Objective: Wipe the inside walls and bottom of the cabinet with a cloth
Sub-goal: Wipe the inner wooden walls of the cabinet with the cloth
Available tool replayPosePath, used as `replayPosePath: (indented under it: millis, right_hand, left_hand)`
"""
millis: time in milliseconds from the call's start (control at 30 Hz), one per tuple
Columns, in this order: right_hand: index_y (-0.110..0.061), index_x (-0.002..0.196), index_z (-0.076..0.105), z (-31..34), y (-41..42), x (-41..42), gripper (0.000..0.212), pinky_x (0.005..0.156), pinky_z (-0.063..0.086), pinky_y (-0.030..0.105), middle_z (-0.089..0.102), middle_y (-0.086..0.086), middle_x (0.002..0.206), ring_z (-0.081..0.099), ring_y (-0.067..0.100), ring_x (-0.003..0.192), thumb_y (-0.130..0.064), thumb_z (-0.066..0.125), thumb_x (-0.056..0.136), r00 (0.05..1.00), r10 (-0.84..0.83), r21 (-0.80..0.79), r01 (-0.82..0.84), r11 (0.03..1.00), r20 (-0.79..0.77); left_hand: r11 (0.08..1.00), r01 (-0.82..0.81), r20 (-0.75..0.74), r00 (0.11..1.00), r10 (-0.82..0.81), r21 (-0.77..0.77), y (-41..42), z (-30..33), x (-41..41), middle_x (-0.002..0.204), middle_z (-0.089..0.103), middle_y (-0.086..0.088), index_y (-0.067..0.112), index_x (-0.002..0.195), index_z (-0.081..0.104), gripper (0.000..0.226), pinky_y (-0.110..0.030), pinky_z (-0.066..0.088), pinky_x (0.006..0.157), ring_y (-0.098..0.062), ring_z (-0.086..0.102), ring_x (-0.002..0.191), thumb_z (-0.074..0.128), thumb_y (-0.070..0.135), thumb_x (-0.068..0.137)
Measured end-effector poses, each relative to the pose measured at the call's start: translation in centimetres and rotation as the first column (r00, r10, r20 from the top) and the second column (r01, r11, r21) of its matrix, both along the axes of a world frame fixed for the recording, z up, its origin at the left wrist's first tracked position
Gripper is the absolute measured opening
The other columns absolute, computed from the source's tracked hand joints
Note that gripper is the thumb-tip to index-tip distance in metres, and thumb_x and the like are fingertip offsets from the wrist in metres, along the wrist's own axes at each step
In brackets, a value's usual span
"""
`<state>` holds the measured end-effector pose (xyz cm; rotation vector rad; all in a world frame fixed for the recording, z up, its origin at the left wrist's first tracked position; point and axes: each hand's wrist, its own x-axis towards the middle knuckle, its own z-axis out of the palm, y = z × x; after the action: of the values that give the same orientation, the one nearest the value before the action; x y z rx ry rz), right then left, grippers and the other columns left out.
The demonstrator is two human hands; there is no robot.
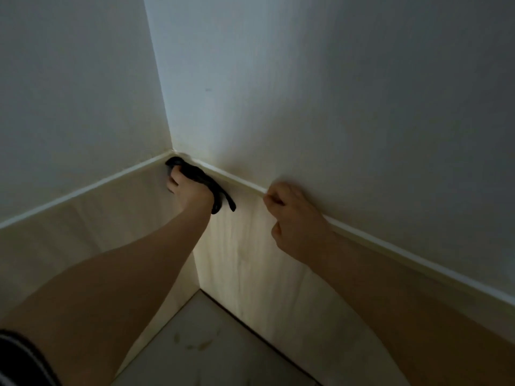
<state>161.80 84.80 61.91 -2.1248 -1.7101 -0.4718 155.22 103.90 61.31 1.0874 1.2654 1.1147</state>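
I look down into a pale wooden cabinet (pixel 239 254) that stands in a room corner. My left hand (pixel 186 190) reaches to the far inner corner just under the top rim and grips a dark cloth (pixel 203 179). The cloth is pressed against the inside wall there, with one end trailing over my wrist. My right hand (pixel 295 215) is curled over the top rim (pixel 370 243) of the right wall and holds on to it. The cabinet bottom (pixel 206 344) shows below, with some faint brownish marks.
White room walls (pixel 306 93) rise directly behind the cabinet on both sides. A dark gap (pixel 250 327) runs along the foot of the right inside wall. A dark striped sleeve (pixel 19 360) is at the lower left edge.
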Motion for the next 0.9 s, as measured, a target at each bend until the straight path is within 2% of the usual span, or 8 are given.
replayPosePath:
  millis: [100, 233, 333, 400, 467, 600, 767, 900]
  right_hand:
    - [0.006, 0.095, 0.067, -0.1, -0.1, 0.2, 0.042, 0.081, 0.051, 0.03, 0.058, 0.014, 0.099, 0.049, 0.021, 0.094, 0.008, 0.071, 0.053, 1.0, 0.007, 0.016, -0.007, 1.0, -0.01]
    - [0.008, 0.088, 0.065, 0.2, -0.3, 0.3, 0.031, 0.079, 0.054, 0.037, 0.057, 0.019, 0.097, 0.058, 0.034, 0.09, 0.012, 0.068, 0.057, 0.998, 0.039, -0.021, -0.04, 0.999, -0.058]
    - [0.011, 0.092, 0.064, 0.5, -0.4, 0.4, 0.036, 0.079, 0.055, 0.04, 0.056, 0.022, 0.099, 0.057, 0.037, 0.09, 0.014, 0.068, 0.057, 0.999, 0.033, -0.063, -0.035, 0.997, -0.037]
    - [0.011, 0.112, 0.059, 0.8, -0.9, 0.0, 0.049, 0.09, 0.049, 0.039, 0.052, 0.023, 0.115, 0.051, 0.038, 0.106, 0.011, 0.068, 0.064, 0.999, 0.044, -0.114, -0.044, 0.992, -0.004]
    - [0.005, 0.126, 0.051, 1.0, -1.8, -0.1, 0.055, 0.097, 0.042, 0.036, 0.044, 0.019, 0.129, 0.042, 0.033, 0.118, 0.006, 0.063, 0.073, 0.999, -0.01, -0.16, 0.017, 0.987, 0.043]
    - [0.007, 0.098, 0.063, 0.7, -5.7, -0.3, 0.037, 0.07, 0.055, 0.039, 0.059, 0.021, 0.097, 0.059, 0.037, 0.086, -0.003, 0.047, 0.066, 0.997, -0.004, -0.02, 0.006, 1.0, 0.083]
    - [0.002, 0.092, 0.067, 0.7, -9.6, 0.1, 0.047, 0.067, 0.051, 0.031, 0.06, 0.015, 0.088, 0.059, 0.032, 0.079, -0.016, 0.029, 0.071, 0.993, -0.082, 0.053, 0.078, 0.996, 0.081]
    - [0.008, 0.093, 0.064, 0.2, -9.8, 0.6, 0.04, 0.064, 0.053, 0.036, 0.057, 0.017, 0.088, 0.056, 0.034, 0.077, -0.003, 0.043, 0.061, 0.996, -0.06, 0.05, 0.057, 0.997, 0.061]
  left_hand:
    - [0.992, 0.071, 0.0, 0.997, -0.071, 0.101, -3.7, -0.6, -0.4, 0.136, 0.039, -0.006, 0.014, 0.14, 0.032, 0.041, -0.031, 0.037, 0.095, -0.023, 0.041, 0.125, 0.036, 0.017, 0.099]
    - [0.889, 0.328, -0.185, 0.942, -0.281, 0.32, -9.5, -3.7, -0.1, 0.143, 0.019, -0.006, 0.01, 0.14, 0.026, 0.048, -0.017, 0.034, 0.1, -0.017, 0.034, 0.122, 0.041, 0.002, 0.095]
    - [0.923, 0.213, -0.073, 0.977, -0.2, 0.319, -9.3, -4.0, -0.1, 0.125, 0.03, 0.008, 0.015, 0.137, 0.034, 0.042, 0.005, 0.032, 0.072, -0.009, 0.036, 0.111, 0.04, 0.005, 0.097]
    - [0.94, 0.11, -0.228, 0.973, -0.035, 0.324, -8.4, -3.6, -0.2, 0.119, 0.041, 0.01, 0.017, 0.138, 0.036, 0.039, -0.01, 0.036, 0.079, -0.012, 0.042, 0.108, 0.039, 0.019, 0.099]
    - [0.971, 0.101, -0.313, 0.949, -0.03, 0.215, -8.7, -3.3, -0.2, 0.125, 0.049, -0.001, 0.02, 0.139, 0.035, 0.042, -0.027, 0.036, 0.084, -0.019, 0.048, 0.108, 0.036, 0.031, 0.099]
    - [0.972, 0.158, -0.119, 0.983, -0.139, 0.176, -15.6, -2.5, 0.8, 0.12, 0.041, 0.007, 0.015, 0.141, 0.033, 0.041, -0.016, 0.041, 0.083, -0.019, 0.042, 0.113, 0.036, 0.015, 0.1]
    - [0.959, 0.274, 0.121, 0.952, -0.281, 0.068, -22.2, -3.6, 1.8, 0.117, 0.034, 0.018, 0.018, 0.133, 0.037, 0.043, -0.006, 0.042, 0.08, -0.005, 0.041, 0.103, 0.043, 0.0, 0.094]
    - [0.981, 0.188, 0.123, 0.973, -0.194, 0.055, -20.3, -3.9, 1.6, 0.135, 0.034, 0.0, 0.015, 0.135, 0.038, 0.041, -0.02, 0.042, 0.094, -0.017, 0.041, 0.116, 0.042, 0.005, 0.096]
